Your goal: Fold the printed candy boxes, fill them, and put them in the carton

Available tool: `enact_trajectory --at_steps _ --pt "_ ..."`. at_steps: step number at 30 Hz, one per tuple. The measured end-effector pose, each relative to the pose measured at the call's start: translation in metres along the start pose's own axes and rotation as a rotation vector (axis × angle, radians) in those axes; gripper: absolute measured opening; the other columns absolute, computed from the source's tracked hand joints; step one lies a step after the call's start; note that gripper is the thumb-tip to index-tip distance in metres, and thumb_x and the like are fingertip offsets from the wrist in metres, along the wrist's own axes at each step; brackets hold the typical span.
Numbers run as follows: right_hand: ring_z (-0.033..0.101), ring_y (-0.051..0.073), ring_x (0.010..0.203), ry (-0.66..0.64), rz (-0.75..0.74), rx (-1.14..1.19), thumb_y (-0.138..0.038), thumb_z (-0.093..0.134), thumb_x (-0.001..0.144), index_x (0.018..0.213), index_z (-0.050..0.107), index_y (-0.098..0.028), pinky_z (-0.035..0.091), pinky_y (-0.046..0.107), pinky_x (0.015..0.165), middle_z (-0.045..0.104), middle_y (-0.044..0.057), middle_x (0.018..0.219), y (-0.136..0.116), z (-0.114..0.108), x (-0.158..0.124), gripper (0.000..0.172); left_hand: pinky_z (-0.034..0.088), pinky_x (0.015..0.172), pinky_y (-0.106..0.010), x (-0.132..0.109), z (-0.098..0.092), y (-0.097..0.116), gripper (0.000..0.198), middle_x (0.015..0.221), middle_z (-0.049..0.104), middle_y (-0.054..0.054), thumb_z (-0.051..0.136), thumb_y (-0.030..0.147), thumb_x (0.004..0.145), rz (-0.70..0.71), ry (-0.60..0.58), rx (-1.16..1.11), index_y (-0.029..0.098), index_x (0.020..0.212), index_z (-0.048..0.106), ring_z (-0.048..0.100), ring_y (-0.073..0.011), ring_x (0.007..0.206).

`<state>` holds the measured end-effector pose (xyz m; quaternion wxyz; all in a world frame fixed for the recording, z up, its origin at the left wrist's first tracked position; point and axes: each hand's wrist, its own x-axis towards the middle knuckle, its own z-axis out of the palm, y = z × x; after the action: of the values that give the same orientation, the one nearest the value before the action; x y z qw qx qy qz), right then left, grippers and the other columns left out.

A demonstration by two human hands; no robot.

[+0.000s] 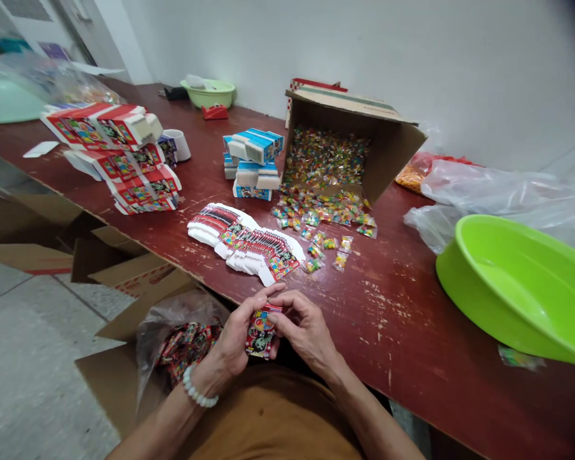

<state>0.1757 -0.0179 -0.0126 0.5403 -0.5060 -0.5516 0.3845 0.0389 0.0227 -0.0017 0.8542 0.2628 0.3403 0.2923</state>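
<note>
Two bare hands meet just above the near edge of a scuffed red-brown wooden table [402, 306], in front of the person's brown shirt [273, 415]. The left hand [225, 338], wearing a white bead bracelet [197, 388], and the right hand [306, 326] both have their fingers closed on a small printed carton [261, 332], pinching it from either side. The carton sits between the hands with its long axis roughly upright, slightly tilted, and its red end pointing away from the person. At near left, a clear plastic bag [182, 335] of printed cartons rests in a cardboard box [110, 383] on the floor. Farther along the table lies a fanned row of flat cartons [244, 246], with candy sachets [316, 220] spilling from a tipped box [393, 150]. Stacked red cartons [119, 160] stand at far left, blue cartons [253, 153] stand beside the tipped box, and a lime-green basin [512, 287] sits at right.
</note>
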Motion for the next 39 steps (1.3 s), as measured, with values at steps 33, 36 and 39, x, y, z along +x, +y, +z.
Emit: enact_trajectory --at_steps 33,36,39 --pt "0.049 0.031 0.112 0.402 0.132 -0.547 -0.046 0.062 0.082 0.088 0.065 -0.019 0.035 0.046 0.094 0.061 0.012 0.118 0.049 -0.049 0.075 0.027 0.039 0.106 -0.046 -0.006 -0.080 0.020 0.045 0.129 0.058 -0.013 0.052 0.038 0.089 0.973 0.620 1.400 0.019 0.129 0.053 0.053 -0.0276 0.120" --pt "0.056 0.021 0.084 0.249 0.100 -0.303 -0.046 0.056 0.087 0.082 0.062 -0.020 0.042 0.033 0.077 0.064 0.003 0.086 0.026 -0.063 0.067 0.027 0.036 0.109 -0.046 -0.002 -0.042 0.042 0.049 0.131 0.058 -0.014 0.056 0.037 0.086 1.031 0.504 1.297 0.017 0.131 0.053 0.051 -0.0279 0.123" --pt "0.053 0.016 0.073 0.030 0.079 -0.068 -0.043 0.061 0.087 0.084 0.061 -0.020 0.040 0.028 0.071 0.060 -0.001 0.078 -0.005 -0.070 0.055 0.023 0.039 0.105 -0.045 -0.003 -0.014 0.057 0.052 0.130 0.061 -0.012 0.060 0.044 0.084 0.697 0.212 1.015 0.019 0.129 0.057 0.054 -0.0293 0.121"
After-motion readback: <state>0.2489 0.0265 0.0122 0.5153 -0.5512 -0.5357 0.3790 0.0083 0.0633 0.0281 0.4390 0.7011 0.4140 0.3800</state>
